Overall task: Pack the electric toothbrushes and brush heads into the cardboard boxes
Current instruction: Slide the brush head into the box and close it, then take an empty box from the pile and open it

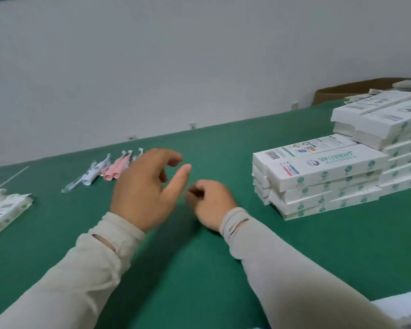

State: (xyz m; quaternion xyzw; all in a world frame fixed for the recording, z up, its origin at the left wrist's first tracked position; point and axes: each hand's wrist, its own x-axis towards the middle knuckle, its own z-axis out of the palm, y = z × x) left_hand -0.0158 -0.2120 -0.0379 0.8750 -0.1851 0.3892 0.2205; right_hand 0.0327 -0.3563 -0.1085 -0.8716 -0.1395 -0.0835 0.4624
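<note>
1. Several toothbrushes (105, 170), pink and pale blue, are lying in a loose cluster left of centre in the frame, just beyond the left hand; some look sleeved in clear film.
2. They are looking light, rigid and smooth to me, likely slippery in that film, so gripping the thick handle rather than the thin bristle end seems wisest.
3. Left hand (144, 189) is hovering with fingers loosely spread, holding nothing.
4. Right hand (211, 201) is resting on the green table (199, 269) with fingers curled in, apparently empty.
5. White cardboard boxes (318, 176) are sitting stacked at the right of the frame; flat packets (4, 210) are lying at the left edge.
</note>
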